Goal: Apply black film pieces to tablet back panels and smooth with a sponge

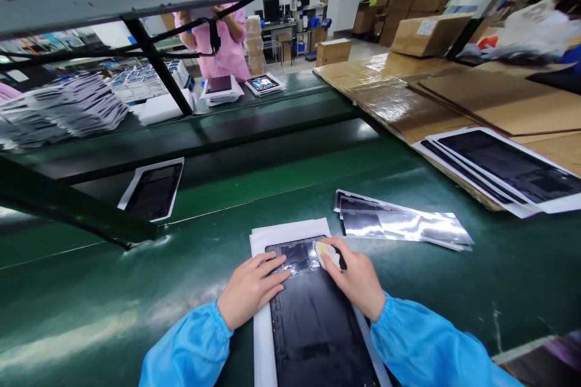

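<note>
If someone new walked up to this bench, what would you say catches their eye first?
Most likely the dark rectangular panel on white sheets at bottom centre, with the left hand flat on its edge and the right hand pressing a small pale yellowish pad against it. Next, the shiny silver film strips scattered just right of it on the green belt.

Foil sheets (pixel 403 224) right of panel (pixel 313 314)

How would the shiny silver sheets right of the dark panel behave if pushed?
The shiny silver sheets look thin and glossy, so they would probably slide easily over the green mat. They lie loosely fanned, so a push likely scatters them. Their thinness suggests they flop when lifted.
</note>
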The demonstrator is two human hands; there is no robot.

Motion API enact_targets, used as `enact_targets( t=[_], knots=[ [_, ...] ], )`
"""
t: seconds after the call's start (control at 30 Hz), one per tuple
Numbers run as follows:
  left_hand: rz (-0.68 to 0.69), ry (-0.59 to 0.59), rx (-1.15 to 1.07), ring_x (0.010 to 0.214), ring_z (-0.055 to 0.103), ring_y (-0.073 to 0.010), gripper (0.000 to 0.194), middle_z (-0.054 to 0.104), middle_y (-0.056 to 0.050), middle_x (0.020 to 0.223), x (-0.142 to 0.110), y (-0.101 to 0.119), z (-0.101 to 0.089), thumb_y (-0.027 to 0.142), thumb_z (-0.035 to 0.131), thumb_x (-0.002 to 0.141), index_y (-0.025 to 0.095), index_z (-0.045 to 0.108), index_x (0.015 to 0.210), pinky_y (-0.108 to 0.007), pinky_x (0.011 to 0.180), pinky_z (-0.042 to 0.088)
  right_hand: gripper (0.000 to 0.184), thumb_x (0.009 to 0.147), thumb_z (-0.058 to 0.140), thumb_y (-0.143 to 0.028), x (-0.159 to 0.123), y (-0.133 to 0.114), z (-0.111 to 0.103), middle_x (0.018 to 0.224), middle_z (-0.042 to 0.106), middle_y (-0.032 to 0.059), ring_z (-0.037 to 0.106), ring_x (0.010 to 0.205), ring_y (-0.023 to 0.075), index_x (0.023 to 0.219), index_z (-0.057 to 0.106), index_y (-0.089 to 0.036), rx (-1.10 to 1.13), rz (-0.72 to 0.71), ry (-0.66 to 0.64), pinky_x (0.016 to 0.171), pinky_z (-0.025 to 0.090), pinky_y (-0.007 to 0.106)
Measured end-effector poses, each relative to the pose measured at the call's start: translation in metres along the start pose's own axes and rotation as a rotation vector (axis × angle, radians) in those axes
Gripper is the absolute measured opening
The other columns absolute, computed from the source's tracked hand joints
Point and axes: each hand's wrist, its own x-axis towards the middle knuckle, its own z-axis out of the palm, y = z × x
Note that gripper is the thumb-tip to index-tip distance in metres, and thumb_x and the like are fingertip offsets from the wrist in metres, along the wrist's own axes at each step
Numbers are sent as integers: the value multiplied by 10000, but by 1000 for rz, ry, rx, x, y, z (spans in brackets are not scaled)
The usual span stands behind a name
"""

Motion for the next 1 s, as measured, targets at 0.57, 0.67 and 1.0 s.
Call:
enact_targets(
  t=[0.57,0.67,1.0],
  knots=[
    [-357,49,-31,797,575,-199,142,619,-37,850,71,-10,15,311,585,896,194,630,829,-329,700,491,403,805,554,-498,-1,20,-5,971,704,94,662,883,271,1009,643,-163,456,325,173,795,532,357],
    [-365,30,-49,889,579,-207,148,630,-49,987,80,-16,18,260,592,892,187,604,763,-338,743,478,386,804,564,-500,0,22,-4,958,707,95,658,899,278,975,654,-165,497,343,138,788,532,349],
    [-287,85,11,768,584,-168,191,625,-20,848,72,-18,15,306,467,963,186,585,874,-292,702,466,353,870,534,-498,3,17,-14,1034,637,100,600,981,249,857,689,-181,550,198,94,892,483,337]
  ],
)
